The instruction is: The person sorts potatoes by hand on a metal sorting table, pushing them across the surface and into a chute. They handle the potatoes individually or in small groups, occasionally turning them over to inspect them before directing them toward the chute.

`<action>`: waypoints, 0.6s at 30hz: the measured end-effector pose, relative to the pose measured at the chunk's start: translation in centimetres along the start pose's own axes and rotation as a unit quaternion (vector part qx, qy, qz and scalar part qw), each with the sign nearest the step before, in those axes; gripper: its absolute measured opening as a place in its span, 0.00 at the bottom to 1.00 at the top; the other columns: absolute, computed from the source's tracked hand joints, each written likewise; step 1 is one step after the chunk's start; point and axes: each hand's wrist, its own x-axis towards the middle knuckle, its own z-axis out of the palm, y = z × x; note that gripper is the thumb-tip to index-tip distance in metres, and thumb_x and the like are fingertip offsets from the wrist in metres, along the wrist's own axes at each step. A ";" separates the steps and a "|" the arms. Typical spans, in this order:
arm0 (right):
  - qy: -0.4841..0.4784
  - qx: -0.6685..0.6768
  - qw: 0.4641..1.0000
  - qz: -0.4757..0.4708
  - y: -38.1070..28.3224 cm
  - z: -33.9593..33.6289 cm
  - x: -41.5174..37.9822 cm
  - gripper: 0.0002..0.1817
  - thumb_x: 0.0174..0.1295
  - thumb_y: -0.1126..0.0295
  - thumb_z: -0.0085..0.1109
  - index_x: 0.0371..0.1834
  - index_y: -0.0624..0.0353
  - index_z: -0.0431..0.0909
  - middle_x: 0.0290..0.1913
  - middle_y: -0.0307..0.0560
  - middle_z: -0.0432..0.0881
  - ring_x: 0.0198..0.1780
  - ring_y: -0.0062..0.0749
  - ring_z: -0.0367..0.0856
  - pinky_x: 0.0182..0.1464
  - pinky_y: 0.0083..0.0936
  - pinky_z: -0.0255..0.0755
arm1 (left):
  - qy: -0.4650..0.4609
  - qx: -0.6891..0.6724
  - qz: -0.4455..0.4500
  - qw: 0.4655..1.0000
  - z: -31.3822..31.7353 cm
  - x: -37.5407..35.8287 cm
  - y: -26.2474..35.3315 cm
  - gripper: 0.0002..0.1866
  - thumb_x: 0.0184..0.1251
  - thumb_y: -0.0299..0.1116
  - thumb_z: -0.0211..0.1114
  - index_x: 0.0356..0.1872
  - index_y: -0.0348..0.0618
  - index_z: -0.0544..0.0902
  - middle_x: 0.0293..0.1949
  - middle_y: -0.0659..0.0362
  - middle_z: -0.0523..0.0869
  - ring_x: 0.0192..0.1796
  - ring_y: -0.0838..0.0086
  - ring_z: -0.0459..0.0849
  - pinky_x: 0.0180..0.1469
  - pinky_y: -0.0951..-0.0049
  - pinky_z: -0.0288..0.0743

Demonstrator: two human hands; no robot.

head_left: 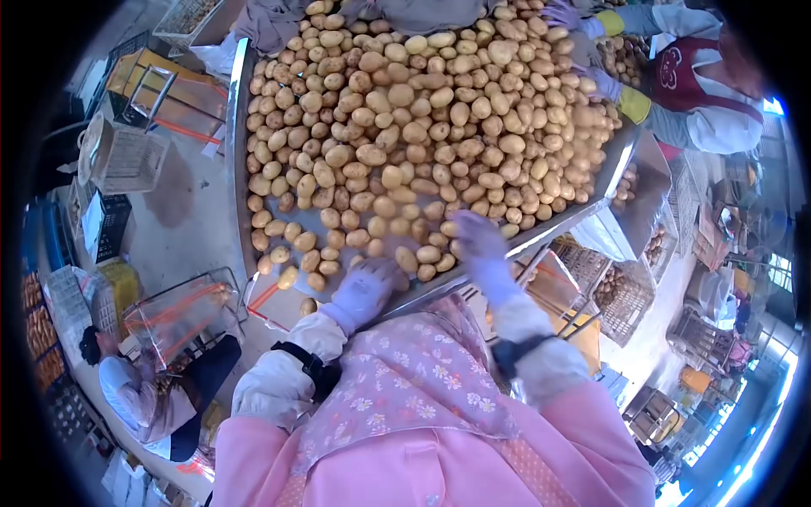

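A big heap of small yellow-brown potatoes (372,152) covers a metal-edged sorting table (239,169). My left hand (369,289), in a pale purple glove, rests at the near edge of the heap, low over the tabletop beside a few loose potatoes; its fingertips are blurred and what they hold, if anything, cannot be made out. To its right my right hand (481,242), gloved the same way, is raised over the near rim with its fingers toward the potatoes. Those fingers are smeared by motion.
At the upper right a co-worker's gloved hands (598,82) reach into the heap. Another person (139,384) sits at the lower left. Plastic crates (127,156) stand on the floor at left, and more crates (625,304) with potatoes stand right of the table.
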 end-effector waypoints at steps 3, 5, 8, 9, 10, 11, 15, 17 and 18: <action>-0.084 -0.327 0.941 -0.007 -5.4 9.2 3.9 0.33 0.63 0.55 0.64 0.72 0.51 0.72 0.77 0.52 0.66 0.79 0.53 0.60 0.79 0.55 0.54 | -0.011 -0.021 0.023 0.999 -1.9 -0.9 -1.3 0.18 0.62 0.34 0.65 0.53 0.44 0.86 0.58 0.54 0.84 0.63 0.58 0.81 0.68 0.53 0.70; -0.218 -0.288 0.927 -0.097 -3.5 10.1 1.9 0.37 0.63 0.50 0.63 0.75 0.48 0.68 0.79 0.52 0.63 0.83 0.49 0.51 0.80 0.58 0.48 | 0.020 0.079 0.001 0.997 -2.2 -4.5 -3.3 0.18 0.61 0.33 0.66 0.53 0.44 0.86 0.59 0.55 0.83 0.65 0.56 0.79 0.70 0.50 0.68; -0.354 -0.301 0.863 -0.199 0.3 5.1 5.8 0.40 0.65 0.47 0.64 0.79 0.46 0.63 0.83 0.50 0.56 0.86 0.47 0.47 0.83 0.54 0.43 | 0.027 0.053 -0.043 0.997 -3.4 -9.1 -5.3 0.21 0.61 0.33 0.65 0.57 0.43 0.84 0.58 0.51 0.82 0.65 0.50 0.78 0.68 0.45 0.70; -0.310 -0.271 0.886 -0.213 2.5 4.0 7.8 0.43 0.64 0.48 0.67 0.80 0.46 0.61 0.84 0.50 0.54 0.86 0.47 0.48 0.83 0.51 0.43 | 0.016 0.029 -0.077 0.997 -4.4 -9.5 -6.0 0.22 0.61 0.33 0.65 0.58 0.42 0.84 0.58 0.49 0.82 0.65 0.48 0.78 0.67 0.45 0.71; -0.306 -0.269 0.901 -0.149 1.9 3.2 10.8 0.44 0.65 0.48 0.66 0.82 0.44 0.58 0.83 0.51 0.56 0.85 0.52 0.49 0.83 0.53 0.43 | 0.079 0.034 -0.089 0.992 -4.1 -9.9 -7.4 0.25 0.62 0.32 0.64 0.63 0.41 0.81 0.57 0.45 0.81 0.65 0.44 0.77 0.64 0.44 0.72; -0.247 -0.270 0.921 -0.134 0.7 4.1 13.5 0.48 0.63 0.44 0.67 0.84 0.44 0.56 0.82 0.53 0.58 0.84 0.58 0.50 0.82 0.56 0.44 | 0.077 0.033 -0.097 0.992 -4.7 -9.5 -7.8 0.25 0.62 0.32 0.64 0.63 0.41 0.81 0.57 0.45 0.81 0.65 0.44 0.77 0.64 0.44 0.72; -0.185 -0.263 0.947 0.011 -4.6 12.8 18.0 0.54 0.57 0.36 0.66 0.84 0.44 0.55 0.82 0.61 0.55 0.80 0.66 0.55 0.80 0.65 0.44 | 0.332 0.005 -0.306 0.892 -7.0 -1.4 -14.0 0.29 0.70 0.38 0.61 0.72 0.47 0.74 0.67 0.41 0.77 0.67 0.39 0.75 0.70 0.42 0.67; -0.164 -0.287 0.939 -0.095 -4.2 15.2 14.5 0.52 0.57 0.40 0.69 0.82 0.44 0.56 0.82 0.63 0.53 0.80 0.66 0.54 0.80 0.65 0.46 | 0.336 0.051 -0.332 0.880 -5.1 2.3 -14.0 0.31 0.69 0.38 0.63 0.74 0.49 0.73 0.70 0.40 0.75 0.69 0.38 0.73 0.72 0.41 0.64; -0.244 -0.274 0.921 -0.127 -4.9 13.8 12.6 0.47 0.59 0.46 0.69 0.81 0.43 0.60 0.83 0.57 0.55 0.82 0.59 0.53 0.80 0.63 0.47 | 0.340 0.097 -0.354 0.866 -4.4 3.7 -13.6 0.33 0.67 0.39 0.64 0.75 0.51 0.72 0.72 0.39 0.73 0.72 0.37 0.70 0.74 0.40 0.60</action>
